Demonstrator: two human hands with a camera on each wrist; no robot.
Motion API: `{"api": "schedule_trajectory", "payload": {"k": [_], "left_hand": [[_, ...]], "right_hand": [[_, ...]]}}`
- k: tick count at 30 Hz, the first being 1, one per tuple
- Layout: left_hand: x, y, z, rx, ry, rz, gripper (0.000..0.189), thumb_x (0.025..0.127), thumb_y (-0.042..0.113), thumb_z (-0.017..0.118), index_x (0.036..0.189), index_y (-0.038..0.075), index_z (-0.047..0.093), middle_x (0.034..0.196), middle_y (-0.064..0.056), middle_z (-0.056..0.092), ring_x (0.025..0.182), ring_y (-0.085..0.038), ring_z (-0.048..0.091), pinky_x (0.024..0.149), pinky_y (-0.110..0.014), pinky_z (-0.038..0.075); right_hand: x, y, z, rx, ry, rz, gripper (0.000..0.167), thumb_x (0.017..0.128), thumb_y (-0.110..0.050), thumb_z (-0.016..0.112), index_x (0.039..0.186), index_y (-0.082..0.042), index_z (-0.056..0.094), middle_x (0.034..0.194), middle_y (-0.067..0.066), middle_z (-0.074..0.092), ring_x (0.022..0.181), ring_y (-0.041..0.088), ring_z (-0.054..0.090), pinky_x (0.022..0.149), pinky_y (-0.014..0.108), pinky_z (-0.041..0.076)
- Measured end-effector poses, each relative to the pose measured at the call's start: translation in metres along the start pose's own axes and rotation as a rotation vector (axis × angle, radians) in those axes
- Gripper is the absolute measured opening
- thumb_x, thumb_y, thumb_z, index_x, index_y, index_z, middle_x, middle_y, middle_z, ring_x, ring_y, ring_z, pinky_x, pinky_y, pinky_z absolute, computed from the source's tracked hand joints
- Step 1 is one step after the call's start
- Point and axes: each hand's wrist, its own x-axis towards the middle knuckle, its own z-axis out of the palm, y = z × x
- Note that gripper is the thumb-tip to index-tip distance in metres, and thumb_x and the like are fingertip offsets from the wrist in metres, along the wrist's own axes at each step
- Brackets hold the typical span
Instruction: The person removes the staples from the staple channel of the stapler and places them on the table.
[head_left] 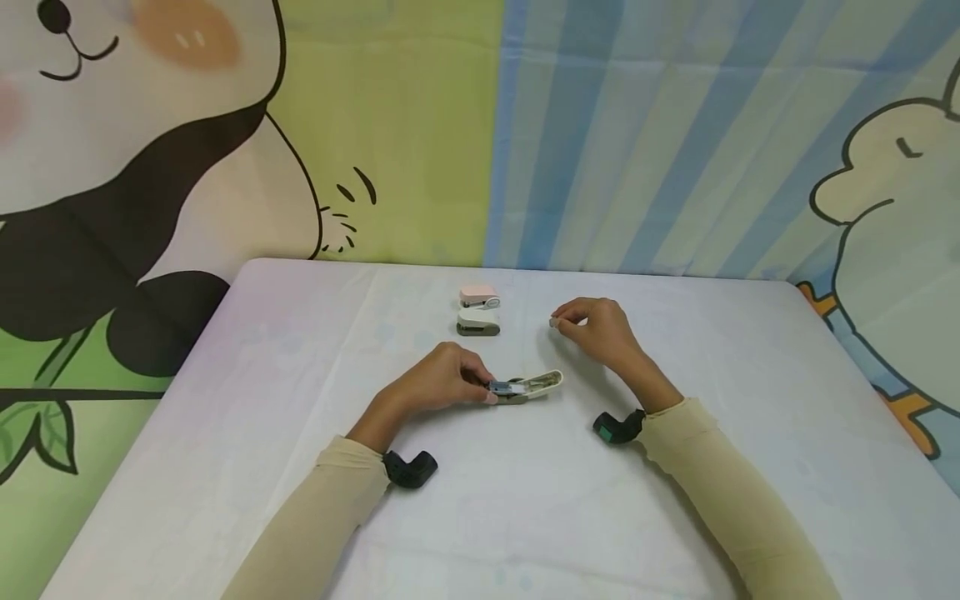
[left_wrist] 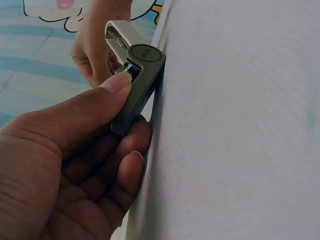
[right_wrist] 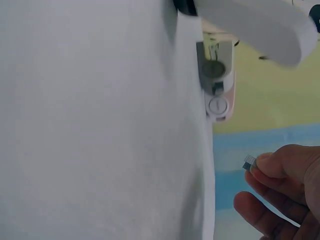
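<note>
My left hand (head_left: 442, 379) grips a small stapler (head_left: 536, 383) by its grey base, thumb on top and fingers beneath, low over the table. Its white lid is swung far back to the right, baring the metal magazine, as the left wrist view also shows with the grey-green stapler body (left_wrist: 142, 82). Between thumb and forefinger my right hand (head_left: 600, 329) pinches a short strip of staples (right_wrist: 249, 162), held above the table to the right of the stapler.
Beyond my left hand stand two more small staplers: a white one with a grey base (head_left: 478, 322) and, behind it, a pink one (head_left: 478, 296). A white cloth covers the table (head_left: 487, 517). A printed cartoon curtain (head_left: 420, 125) rises at its far edge.
</note>
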Motion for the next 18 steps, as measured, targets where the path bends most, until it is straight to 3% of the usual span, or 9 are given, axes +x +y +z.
{"api": "schedule_trajectory", "payload": {"k": [10,18], "left_hand": [[0.000,-0.003,-0.001,-0.006,0.001,-0.005,0.010,0.078,0.013,0.083,0.087,0.013,0.078,0.081,0.007,0.070,0.072,-0.012,0.065,0.064,-0.027,0.051],[0.000,0.000,-0.001,-0.026,-0.017,0.001,0.009,0.079,0.013,0.082,0.088,0.014,0.078,0.081,0.008,0.071,0.073,-0.011,0.065,0.065,-0.027,0.051]], "right_hand": [[0.044,0.021,0.000,-0.091,-0.105,0.091,0.015,0.092,-0.012,0.066,0.098,-0.004,0.076,0.096,0.010,0.072,0.082,0.025,0.062,0.072,0.040,0.046],[0.068,0.020,0.009,-0.163,-0.141,0.088,0.016,0.092,-0.013,0.065,0.099,-0.005,0.076,0.098,0.011,0.072,0.076,0.024,0.060,0.068,0.039,0.044]]}}
